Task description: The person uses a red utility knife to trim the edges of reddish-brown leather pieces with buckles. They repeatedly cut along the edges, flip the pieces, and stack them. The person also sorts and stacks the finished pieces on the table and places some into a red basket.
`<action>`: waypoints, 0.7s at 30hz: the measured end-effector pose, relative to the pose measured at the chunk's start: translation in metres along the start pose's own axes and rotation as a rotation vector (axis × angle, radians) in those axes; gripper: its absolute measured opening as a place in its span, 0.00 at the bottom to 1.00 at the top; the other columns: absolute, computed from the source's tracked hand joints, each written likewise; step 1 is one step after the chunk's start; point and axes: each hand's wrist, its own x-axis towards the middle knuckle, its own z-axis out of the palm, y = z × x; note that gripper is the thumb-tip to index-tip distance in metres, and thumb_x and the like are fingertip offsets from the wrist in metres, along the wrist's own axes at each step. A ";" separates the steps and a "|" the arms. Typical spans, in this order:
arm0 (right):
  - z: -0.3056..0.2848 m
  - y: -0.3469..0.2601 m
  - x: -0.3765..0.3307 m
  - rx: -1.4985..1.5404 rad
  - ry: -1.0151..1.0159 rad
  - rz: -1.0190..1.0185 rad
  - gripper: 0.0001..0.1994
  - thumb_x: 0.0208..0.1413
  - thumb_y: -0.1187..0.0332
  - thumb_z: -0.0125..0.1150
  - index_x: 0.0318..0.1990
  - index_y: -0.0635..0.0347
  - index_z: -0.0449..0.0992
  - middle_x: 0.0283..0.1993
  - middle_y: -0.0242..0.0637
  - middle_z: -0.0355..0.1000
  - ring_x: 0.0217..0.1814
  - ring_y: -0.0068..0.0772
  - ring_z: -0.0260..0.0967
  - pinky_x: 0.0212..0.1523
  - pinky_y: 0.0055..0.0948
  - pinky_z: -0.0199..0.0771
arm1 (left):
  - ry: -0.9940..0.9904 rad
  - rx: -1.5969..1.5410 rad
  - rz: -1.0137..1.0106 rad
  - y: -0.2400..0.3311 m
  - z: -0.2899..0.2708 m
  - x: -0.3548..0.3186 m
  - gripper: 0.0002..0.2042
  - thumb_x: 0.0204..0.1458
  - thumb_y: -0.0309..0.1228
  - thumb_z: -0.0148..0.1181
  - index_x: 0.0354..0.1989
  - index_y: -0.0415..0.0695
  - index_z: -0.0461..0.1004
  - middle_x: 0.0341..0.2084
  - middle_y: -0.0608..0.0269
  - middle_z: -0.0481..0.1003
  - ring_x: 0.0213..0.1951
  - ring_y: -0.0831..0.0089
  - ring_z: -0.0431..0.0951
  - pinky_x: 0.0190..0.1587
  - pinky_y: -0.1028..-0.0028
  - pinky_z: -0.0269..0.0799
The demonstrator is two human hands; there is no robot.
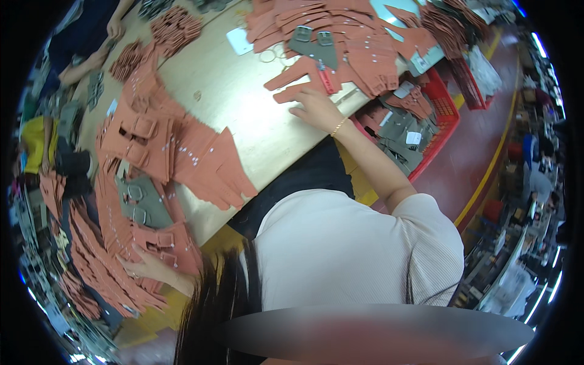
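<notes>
My right hand (319,110) reaches over the table with its fingers stretched out at the tip of a salmon-coloured strap piece (292,91), thumb apart. Just beyond it, a red-handled tool (326,79) lies on the pieces, beside a grey-green piece with two buckles (316,50). At the left, my left hand (146,266) rests with spread fingers at the edge of a salmon piece with covered buckles (163,239). A grey-green piece with metal buckles (148,204) lies just above that. Part of the left fingers' contact is hard to make out.
Stacks of salmon pieces (210,164) cover the table's left and far side. A red crate (449,115) with grey-green and salmon pieces stands right of the table (243,121). A white card (239,41) lies near the far edge. Other people's hands (97,59) work at the far left.
</notes>
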 end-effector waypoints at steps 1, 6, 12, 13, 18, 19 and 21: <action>0.001 0.003 0.002 -0.057 0.008 -0.003 0.16 0.52 0.62 0.62 0.46 0.59 0.76 0.47 0.41 0.70 0.49 0.41 0.69 0.49 0.39 0.69 | 0.036 -0.155 0.140 0.033 0.007 -0.005 0.33 0.54 0.44 0.61 0.64 0.41 0.58 0.54 0.44 0.61 0.53 0.49 0.64 0.54 0.55 0.63; 0.014 0.023 0.006 -0.306 0.365 0.136 0.22 0.52 0.60 0.61 0.54 0.56 0.71 0.62 0.41 0.60 0.65 0.48 0.54 0.62 0.49 0.57 | -0.465 -0.633 0.428 0.176 0.084 -0.049 0.24 0.52 0.28 0.59 0.57 0.36 0.63 0.55 0.44 0.60 0.59 0.52 0.60 0.61 0.59 0.57; 0.042 0.057 -0.002 -0.424 0.459 0.111 0.28 0.55 0.55 0.55 0.62 0.56 0.65 0.70 0.43 0.52 0.72 0.50 0.44 0.69 0.50 0.44 | -0.769 -0.622 0.856 0.291 0.190 -0.103 0.27 0.53 0.30 0.58 0.62 0.38 0.59 0.63 0.36 0.52 0.64 0.45 0.55 0.64 0.55 0.54; 0.044 0.059 -0.002 -0.435 0.461 0.107 0.28 0.56 0.54 0.54 0.62 0.56 0.64 0.70 0.43 0.51 0.73 0.50 0.43 0.69 0.49 0.44 | -0.767 -0.633 0.872 0.308 0.206 -0.106 0.28 0.54 0.31 0.57 0.63 0.39 0.58 0.64 0.36 0.51 0.64 0.45 0.55 0.64 0.54 0.54; 0.041 0.057 -0.002 -0.408 0.452 0.118 0.28 0.56 0.55 0.54 0.62 0.56 0.64 0.70 0.42 0.52 0.73 0.48 0.42 0.70 0.49 0.41 | -0.526 -0.480 1.063 0.362 0.287 -0.103 0.32 0.57 0.40 0.54 0.67 0.42 0.52 0.66 0.39 0.51 0.66 0.47 0.53 0.65 0.52 0.51; 0.039 0.056 -0.003 -0.398 0.439 0.120 0.28 0.56 0.55 0.54 0.62 0.56 0.64 0.70 0.42 0.52 0.73 0.48 0.42 0.70 0.49 0.41 | -0.563 -0.346 1.050 0.363 0.297 -0.104 0.33 0.57 0.42 0.52 0.68 0.42 0.50 0.66 0.41 0.51 0.66 0.47 0.53 0.65 0.52 0.50; 0.036 0.055 -0.002 -0.388 0.426 0.133 0.28 0.55 0.55 0.54 0.62 0.56 0.64 0.70 0.42 0.52 0.73 0.48 0.43 0.69 0.49 0.41 | -0.684 -0.041 1.002 0.357 0.309 -0.107 0.34 0.58 0.47 0.48 0.69 0.43 0.48 0.66 0.43 0.53 0.66 0.48 0.53 0.66 0.51 0.48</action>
